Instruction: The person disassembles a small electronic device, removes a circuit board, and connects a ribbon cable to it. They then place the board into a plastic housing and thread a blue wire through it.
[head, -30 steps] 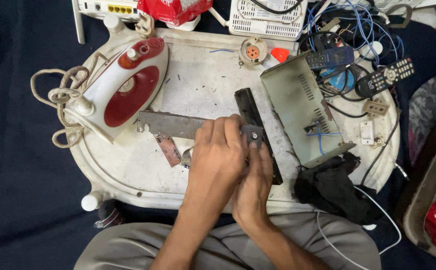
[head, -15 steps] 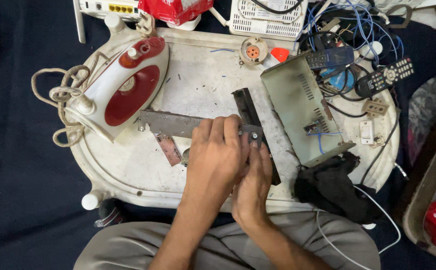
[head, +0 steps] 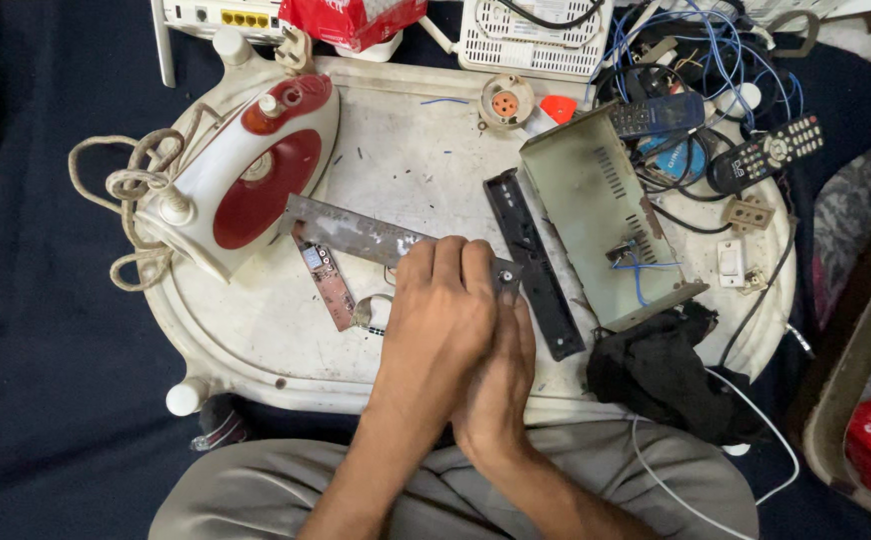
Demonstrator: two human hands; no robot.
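Observation:
A long grey metal strip lies across a white oval tray. My left hand is curled over the strip's right end and covers it. My right hand lies partly beneath the left, its fingers pressed to the same end beside a black plastic panel. What sits between the fingers is hidden. A small brown circuit board lies just left of my hands, under the strip.
A red and white iron with a coiled cord stands on the tray's left. A beige metal casing, a black cloth, two remotes and tangled wires crowd the right. A round socket sits at the back.
My hands have shifted only slightly on the strip's right end. The iron, casing and panel stay where they were.

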